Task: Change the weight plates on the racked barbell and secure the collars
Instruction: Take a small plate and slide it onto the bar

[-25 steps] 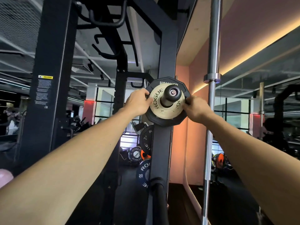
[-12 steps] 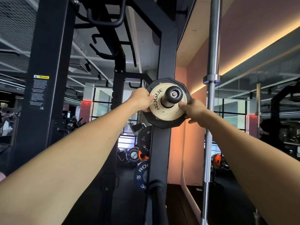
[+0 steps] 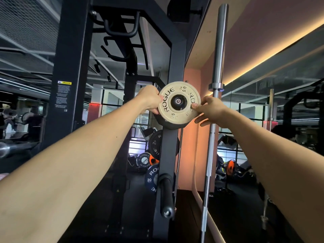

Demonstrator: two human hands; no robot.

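Weight plate [image 3: 177,104], both hands outstretched, edge grip

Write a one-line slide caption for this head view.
Both hands, left hand and right hand, grip a round cream Rogue weight plate on a black storage peg.

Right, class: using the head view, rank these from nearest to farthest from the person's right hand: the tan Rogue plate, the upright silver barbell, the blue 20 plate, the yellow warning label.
1. tan Rogue plate: pinched at its right edge by the right hand.
2. upright silver barbell: just right of the hand.
3. blue 20 plate: lower left, beside the post.
4. yellow warning label: far left, on the rack upright.
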